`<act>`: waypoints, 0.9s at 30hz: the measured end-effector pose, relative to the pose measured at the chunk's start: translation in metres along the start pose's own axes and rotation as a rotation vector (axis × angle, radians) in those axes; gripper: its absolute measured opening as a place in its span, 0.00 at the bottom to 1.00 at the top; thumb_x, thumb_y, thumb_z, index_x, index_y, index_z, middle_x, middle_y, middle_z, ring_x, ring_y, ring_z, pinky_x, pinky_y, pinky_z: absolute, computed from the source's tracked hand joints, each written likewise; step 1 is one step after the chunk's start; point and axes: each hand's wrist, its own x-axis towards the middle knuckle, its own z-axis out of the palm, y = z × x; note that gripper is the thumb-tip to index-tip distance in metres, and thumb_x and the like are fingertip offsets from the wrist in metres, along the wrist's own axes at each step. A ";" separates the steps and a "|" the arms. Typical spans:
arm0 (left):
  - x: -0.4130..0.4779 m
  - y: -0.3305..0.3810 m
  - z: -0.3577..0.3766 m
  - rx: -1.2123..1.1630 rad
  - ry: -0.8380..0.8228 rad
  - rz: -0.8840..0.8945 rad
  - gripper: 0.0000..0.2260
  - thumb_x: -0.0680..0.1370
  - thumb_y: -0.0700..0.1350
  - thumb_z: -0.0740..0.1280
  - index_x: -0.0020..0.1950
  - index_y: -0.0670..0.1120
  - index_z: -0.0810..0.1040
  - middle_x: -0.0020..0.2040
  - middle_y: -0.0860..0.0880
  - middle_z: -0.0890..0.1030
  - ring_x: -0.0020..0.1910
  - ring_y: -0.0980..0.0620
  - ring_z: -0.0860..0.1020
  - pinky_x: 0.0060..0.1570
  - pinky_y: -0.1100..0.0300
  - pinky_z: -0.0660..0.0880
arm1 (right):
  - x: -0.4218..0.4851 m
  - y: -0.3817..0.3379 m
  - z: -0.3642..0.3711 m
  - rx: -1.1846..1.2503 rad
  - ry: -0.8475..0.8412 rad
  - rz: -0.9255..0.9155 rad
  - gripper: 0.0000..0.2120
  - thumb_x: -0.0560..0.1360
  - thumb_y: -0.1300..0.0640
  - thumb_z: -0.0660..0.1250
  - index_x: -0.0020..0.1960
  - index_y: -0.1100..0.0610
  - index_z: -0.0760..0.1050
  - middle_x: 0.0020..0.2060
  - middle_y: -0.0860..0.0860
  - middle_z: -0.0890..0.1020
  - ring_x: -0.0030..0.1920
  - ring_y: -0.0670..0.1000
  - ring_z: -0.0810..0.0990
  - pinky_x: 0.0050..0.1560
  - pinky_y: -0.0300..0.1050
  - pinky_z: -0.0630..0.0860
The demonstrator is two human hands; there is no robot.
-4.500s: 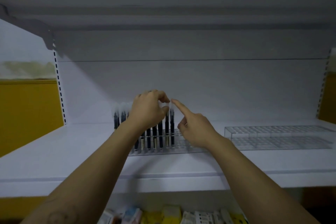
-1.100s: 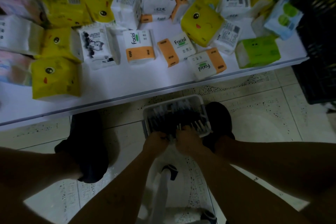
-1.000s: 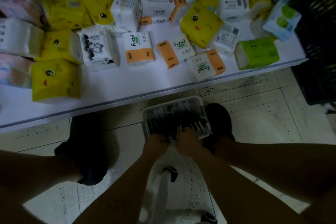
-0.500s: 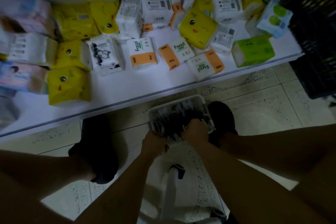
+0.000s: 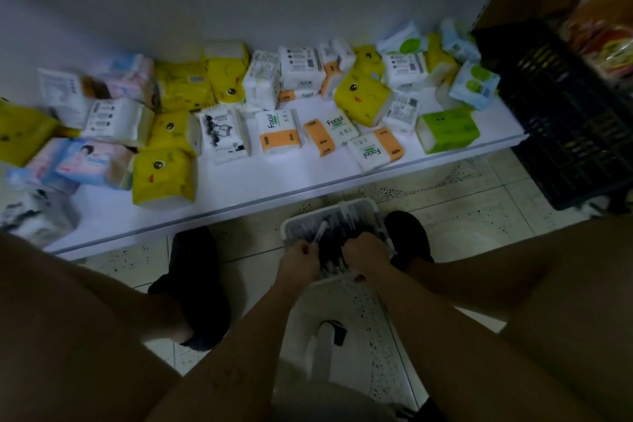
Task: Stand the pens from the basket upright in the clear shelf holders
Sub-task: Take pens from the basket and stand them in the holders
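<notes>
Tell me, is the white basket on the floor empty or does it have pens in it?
Not empty. Dark pens lie piled in the basket; the left hand and right hand are down among them.

we record both forearms (image 5: 421,336) as bare, from the left hand (image 5: 297,259) and right hand (image 5: 366,255) back to the near edge of view. both legs (image 5: 85,319) are bare at knee and thigh. each foot wears a dark, rounded shoe: left shoe (image 5: 195,284), right shoe (image 5: 409,236). dim light hides finer detail.
</notes>
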 end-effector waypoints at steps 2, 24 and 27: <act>-0.006 0.007 -0.002 0.006 0.040 0.104 0.13 0.83 0.48 0.55 0.54 0.43 0.76 0.45 0.42 0.80 0.42 0.44 0.78 0.41 0.54 0.76 | -0.008 0.000 0.000 0.090 0.103 -0.067 0.12 0.73 0.64 0.68 0.33 0.61 0.69 0.35 0.54 0.76 0.34 0.52 0.74 0.39 0.43 0.74; -0.121 0.153 -0.132 -0.297 0.277 0.592 0.09 0.82 0.43 0.57 0.58 0.46 0.74 0.48 0.48 0.80 0.38 0.54 0.75 0.39 0.58 0.71 | -0.148 -0.115 -0.098 0.437 0.432 -0.833 0.11 0.82 0.50 0.57 0.52 0.54 0.76 0.40 0.48 0.77 0.40 0.48 0.75 0.40 0.44 0.70; -0.147 0.174 -0.154 -0.319 0.382 0.743 0.09 0.82 0.49 0.58 0.55 0.49 0.77 0.42 0.50 0.81 0.36 0.57 0.75 0.38 0.59 0.72 | -0.180 -0.134 -0.115 0.438 0.559 -0.980 0.11 0.81 0.51 0.60 0.48 0.55 0.78 0.31 0.45 0.75 0.34 0.47 0.75 0.38 0.46 0.74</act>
